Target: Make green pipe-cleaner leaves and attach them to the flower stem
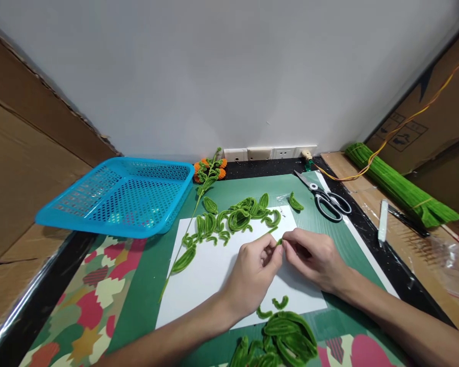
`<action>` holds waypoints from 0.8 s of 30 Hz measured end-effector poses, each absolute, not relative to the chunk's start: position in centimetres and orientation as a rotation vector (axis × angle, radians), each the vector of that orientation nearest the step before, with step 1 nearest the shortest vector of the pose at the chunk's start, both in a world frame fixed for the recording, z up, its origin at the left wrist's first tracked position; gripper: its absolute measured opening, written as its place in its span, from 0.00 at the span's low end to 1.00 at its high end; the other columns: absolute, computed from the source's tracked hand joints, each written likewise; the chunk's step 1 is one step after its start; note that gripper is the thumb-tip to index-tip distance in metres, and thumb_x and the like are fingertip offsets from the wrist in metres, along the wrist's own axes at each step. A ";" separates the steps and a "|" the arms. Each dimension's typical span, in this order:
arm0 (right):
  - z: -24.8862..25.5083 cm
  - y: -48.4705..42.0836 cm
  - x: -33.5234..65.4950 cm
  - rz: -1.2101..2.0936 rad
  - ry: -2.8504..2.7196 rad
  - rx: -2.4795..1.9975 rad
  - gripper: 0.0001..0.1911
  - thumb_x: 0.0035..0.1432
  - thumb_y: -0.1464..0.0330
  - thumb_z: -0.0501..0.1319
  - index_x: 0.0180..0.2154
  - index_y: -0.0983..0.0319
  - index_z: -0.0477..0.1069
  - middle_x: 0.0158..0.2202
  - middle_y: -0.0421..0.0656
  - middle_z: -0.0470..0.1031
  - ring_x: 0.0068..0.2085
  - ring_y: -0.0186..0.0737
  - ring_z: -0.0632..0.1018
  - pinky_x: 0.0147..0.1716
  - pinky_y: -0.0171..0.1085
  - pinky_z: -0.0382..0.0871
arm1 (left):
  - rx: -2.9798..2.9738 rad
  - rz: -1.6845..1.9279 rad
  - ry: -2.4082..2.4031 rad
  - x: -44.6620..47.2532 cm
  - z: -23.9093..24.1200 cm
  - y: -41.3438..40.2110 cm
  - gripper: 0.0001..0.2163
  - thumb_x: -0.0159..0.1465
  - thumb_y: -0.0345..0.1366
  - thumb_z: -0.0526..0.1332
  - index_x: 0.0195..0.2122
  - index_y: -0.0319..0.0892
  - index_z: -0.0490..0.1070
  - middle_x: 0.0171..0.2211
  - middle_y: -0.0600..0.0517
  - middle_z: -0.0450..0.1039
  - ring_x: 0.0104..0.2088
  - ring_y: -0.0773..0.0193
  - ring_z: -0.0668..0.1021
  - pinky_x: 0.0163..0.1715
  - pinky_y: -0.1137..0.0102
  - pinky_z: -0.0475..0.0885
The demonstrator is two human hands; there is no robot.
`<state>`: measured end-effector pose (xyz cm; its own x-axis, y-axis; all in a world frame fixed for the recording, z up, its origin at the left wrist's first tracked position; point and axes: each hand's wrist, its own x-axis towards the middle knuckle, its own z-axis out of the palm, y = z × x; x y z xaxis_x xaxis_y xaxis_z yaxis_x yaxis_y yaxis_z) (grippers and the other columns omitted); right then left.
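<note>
Over the white paper point(210, 260), my left hand point(254, 270) and my right hand point(313, 255) meet fingertip to fingertip. Both pinch one short green pipe cleaner point(279, 241), mostly hidden by the fingers. Just beyond them lies a cluster of bent green pipe-cleaner leaves point(239, 216) and small curls. Closer to me, below my hands, is a second pile of green leaves point(288, 334), with a curled piece point(280, 303) beside it. A pipe-cleaner flower stem point(195, 214) with orange blooms point(221, 173) stretches along the paper's left side.
A blue perforated basket point(164, 232) stands at the left back. Open scissors point(327, 199) lie at the right, near a bundle of green pipe cleaners point(401, 183) and a whitish cutter-like tool point(383, 223). An orange-yellow cord point(401, 125) runs to the wall socket point(306, 151).
</note>
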<state>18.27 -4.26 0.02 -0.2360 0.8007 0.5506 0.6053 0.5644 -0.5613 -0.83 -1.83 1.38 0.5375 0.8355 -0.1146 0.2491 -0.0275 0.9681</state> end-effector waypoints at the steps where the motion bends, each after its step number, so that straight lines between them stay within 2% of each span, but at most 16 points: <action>1: 0.0 -4.3 18.3 0.316 -1.942 -1.133 0.06 0.70 0.75 0.58 0.39 0.63 0.73 0.25 0.37 0.70 0.23 0.31 0.68 0.24 0.32 0.61 | 1.590 0.624 0.962 -0.8 1.3 -1.8 0.16 0.75 0.44 0.58 0.30 0.43 0.63 0.24 0.59 0.57 0.26 0.69 0.61 0.26 0.71 0.55; 6: -0.5 -4.6 18.3 0.383 -1.909 -1.121 0.07 0.70 0.74 0.61 0.37 0.63 0.74 0.24 0.37 0.69 0.22 0.30 0.67 0.23 0.32 0.60 | 1.694 0.637 1.007 -0.7 1.3 -2.0 0.17 0.72 0.38 0.59 0.27 0.43 0.57 0.22 0.60 0.54 0.25 0.70 0.58 0.26 0.71 0.54; 11: -1.0 -4.7 18.1 0.390 -1.898 -1.122 0.09 0.70 0.73 0.61 0.33 0.62 0.73 0.23 0.35 0.66 0.23 0.30 0.65 0.23 0.32 0.59 | 1.755 0.623 1.036 -0.8 1.6 -2.2 0.17 0.72 0.36 0.58 0.25 0.42 0.58 0.22 0.59 0.55 0.25 0.70 0.58 0.26 0.70 0.54; 16: -0.7 -4.6 18.0 0.271 -1.936 -1.109 0.10 0.70 0.74 0.61 0.34 0.62 0.73 0.23 0.35 0.64 0.23 0.31 0.64 0.23 0.34 0.57 | 1.664 0.654 1.002 -0.8 1.7 -2.3 0.17 0.73 0.39 0.58 0.26 0.42 0.61 0.23 0.59 0.56 0.25 0.69 0.60 0.26 0.71 0.55; 21: -0.1 -4.5 18.3 0.118 -1.906 -1.043 0.07 0.67 0.77 0.63 0.34 0.62 0.72 0.22 0.33 0.63 0.22 0.30 0.62 0.22 0.33 0.57 | 1.573 0.656 0.961 -0.9 1.8 -2.3 0.16 0.74 0.43 0.59 0.29 0.43 0.62 0.23 0.60 0.55 0.24 0.70 0.59 0.24 0.71 0.54; 24: 0.1 -4.5 18.5 0.139 -1.912 -1.040 0.06 0.68 0.76 0.63 0.36 0.62 0.73 0.23 0.33 0.64 0.21 0.30 0.63 0.22 0.33 0.58 | 1.533 0.656 0.934 -1.0 1.8 -2.2 0.17 0.74 0.44 0.59 0.29 0.43 0.62 0.23 0.60 0.55 0.25 0.69 0.59 0.24 0.71 0.54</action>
<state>18.52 -4.47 0.05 -0.2150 0.7097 0.6709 0.6055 0.6359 -0.4786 -0.98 -2.23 1.75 0.5245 0.8463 -0.0933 0.1995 -0.0157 0.9798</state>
